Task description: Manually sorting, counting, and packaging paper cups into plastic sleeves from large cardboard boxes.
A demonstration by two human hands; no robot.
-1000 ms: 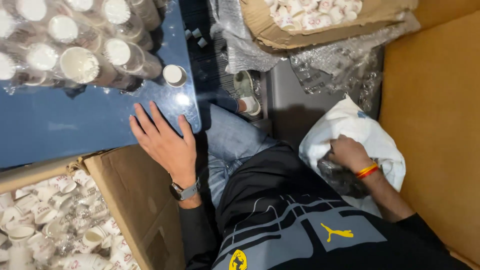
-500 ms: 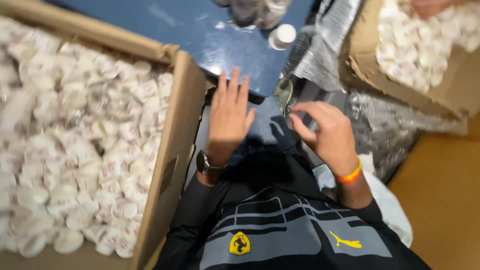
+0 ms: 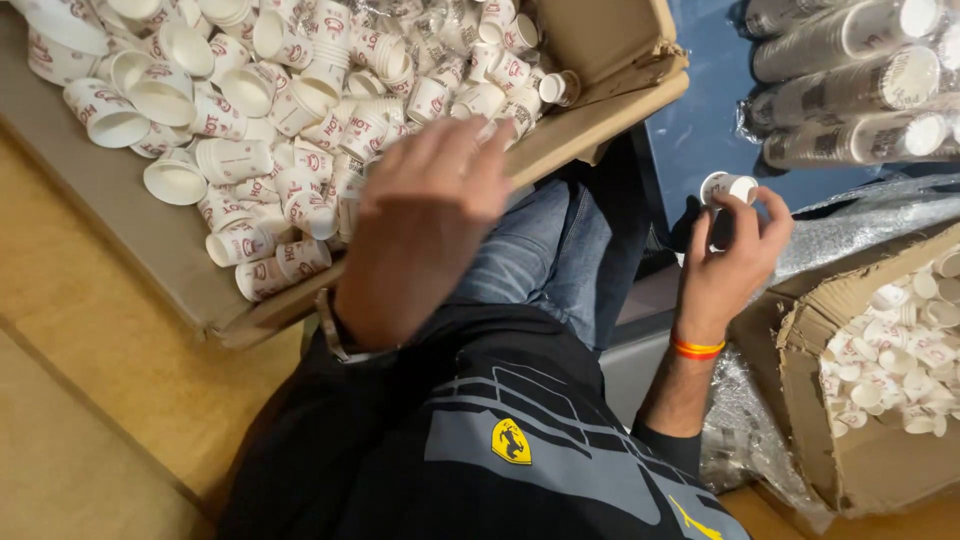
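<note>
Small white paper cup [image 3: 728,186]: pinched at fingertips of right hand [image 3: 728,262], over blue table [image 3: 700,120]. Left hand [image 3: 425,225]: blurred, fingers spread loosely, empty, reaching over rim of cardboard box [image 3: 600,105] heaped with printed cups [image 3: 250,90]. Sleeved cup stacks [image 3: 850,90] beyond.

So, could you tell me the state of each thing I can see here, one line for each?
Left hand: fingers spread, reaching over the big box edge, blurred.
Right hand: raised, pinching a small cup.
Small cup: held in fingertips, single.
Big cardboard box: open, full of loose cups.
Loose cups: unstacked, lying all ways.
Second box: open, cups inside.
Wrapped cup stacks: nested, lying in plastic.
</note>
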